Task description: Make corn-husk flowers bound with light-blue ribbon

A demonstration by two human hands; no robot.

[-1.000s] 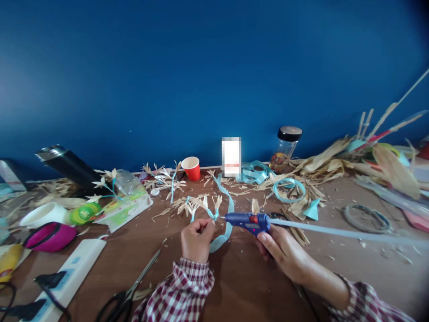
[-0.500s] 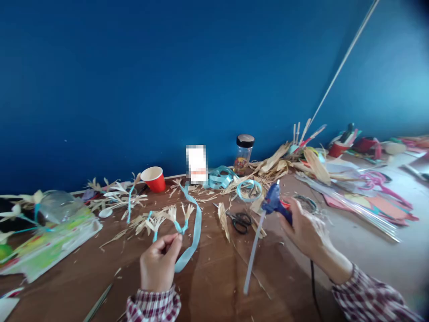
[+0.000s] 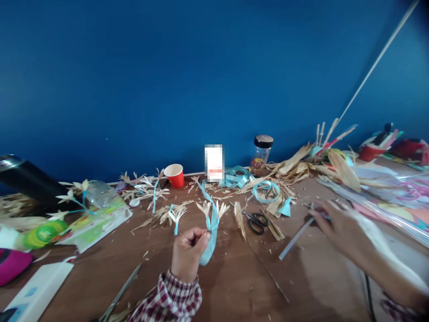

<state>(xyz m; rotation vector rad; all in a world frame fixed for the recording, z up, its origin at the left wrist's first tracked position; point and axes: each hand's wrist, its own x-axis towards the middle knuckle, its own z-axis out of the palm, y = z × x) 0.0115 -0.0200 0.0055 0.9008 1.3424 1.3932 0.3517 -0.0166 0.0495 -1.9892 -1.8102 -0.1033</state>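
Note:
My left hand (image 3: 191, 252) pinches the base of a small forked stem (image 3: 212, 222) wrapped in light-blue ribbon, with pale dried-husk flowers at its tips. A loose light-blue ribbon (image 3: 209, 252) hangs or lies right behind these fingers; whether they touch it I cannot tell. On the right, my right hand (image 3: 348, 235), blurred by motion, is closed over a hot glue gun low at the tabletop. The hand hides most of the gun; its translucent glue stick (image 3: 296, 239) sticks out toward me. Black-handled scissors (image 3: 257, 222) lie between my hands.
Husk flowers (image 3: 176, 217), a red paper cup (image 3: 176, 175), a ribbon roll (image 3: 266, 192) and a lidded jar (image 3: 261, 156) stand or lie toward the blue wall. Dried husks (image 3: 291, 161) are heaped back right. Another pair of scissors (image 3: 122, 290) lies front left, near a black bottle (image 3: 33, 183).
The glue gun has gone from upright in my right hand down to the tabletop, farther right. My left hand keeps its pinch on the stem. The whole view has turned left.

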